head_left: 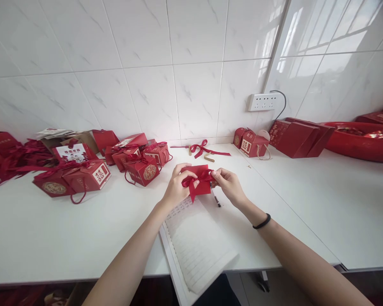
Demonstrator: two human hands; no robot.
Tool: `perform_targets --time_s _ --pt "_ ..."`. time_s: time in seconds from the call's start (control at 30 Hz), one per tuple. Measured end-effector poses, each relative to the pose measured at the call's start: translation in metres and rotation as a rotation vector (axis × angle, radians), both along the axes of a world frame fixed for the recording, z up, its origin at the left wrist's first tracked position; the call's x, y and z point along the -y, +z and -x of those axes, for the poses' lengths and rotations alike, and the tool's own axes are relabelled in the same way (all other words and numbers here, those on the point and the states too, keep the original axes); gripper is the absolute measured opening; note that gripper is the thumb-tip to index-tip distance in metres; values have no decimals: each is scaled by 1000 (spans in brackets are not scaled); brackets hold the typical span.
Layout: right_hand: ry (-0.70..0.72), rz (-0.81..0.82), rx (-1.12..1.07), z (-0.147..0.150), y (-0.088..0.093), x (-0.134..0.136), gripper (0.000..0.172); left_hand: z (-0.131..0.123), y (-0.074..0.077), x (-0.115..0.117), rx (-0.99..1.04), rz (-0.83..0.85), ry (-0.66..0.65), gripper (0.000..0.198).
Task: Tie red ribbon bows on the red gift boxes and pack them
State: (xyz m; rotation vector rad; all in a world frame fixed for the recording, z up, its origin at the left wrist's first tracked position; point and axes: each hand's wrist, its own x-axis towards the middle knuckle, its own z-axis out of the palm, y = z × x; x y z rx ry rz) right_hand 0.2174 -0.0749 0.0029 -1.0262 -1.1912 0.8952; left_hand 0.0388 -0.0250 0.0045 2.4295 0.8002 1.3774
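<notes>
A small red gift box (200, 178) is held above the white table (51, 229), a red ribbon (194, 183) wrapped across its front. My left hand (176, 187) pinches the ribbon's left loop with thumb and fingers. My right hand (228, 182) pinches the ribbon's right end at the box's side. A ribbon tail hangs below the box over an open lined notebook (198, 244). A black band sits on my right wrist.
Several finished red boxes (143, 168) with ribbons and cord handles crowd the back left. Loose red ribbon (201, 148) lies by the wall. More red boxes (252, 144), flat red bags (298, 138) and a red basin (360, 140) stand at the right. A pen (216, 199) lies beside the notebook.
</notes>
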Motion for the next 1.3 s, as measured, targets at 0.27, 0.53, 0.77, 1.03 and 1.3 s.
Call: perform_targets --time_s 0.27,0.53,0.77,1.03,1.3 --pt "17 14 56 -1 0 0 49 3 2 -3 92 35 48 1" --pt "98 7 195 2 2 5 35 7 6 -4 102 92 71 2" --pt "141 11 426 1 -3 6 23 4 4 -8 31 57 66 2" --pt "202 123 499 -5 1 5 22 3 8 -7 7 122 96 5" --pt "331 285 417 -9 17 9 21 3 12 -4 -4 163 88 3"
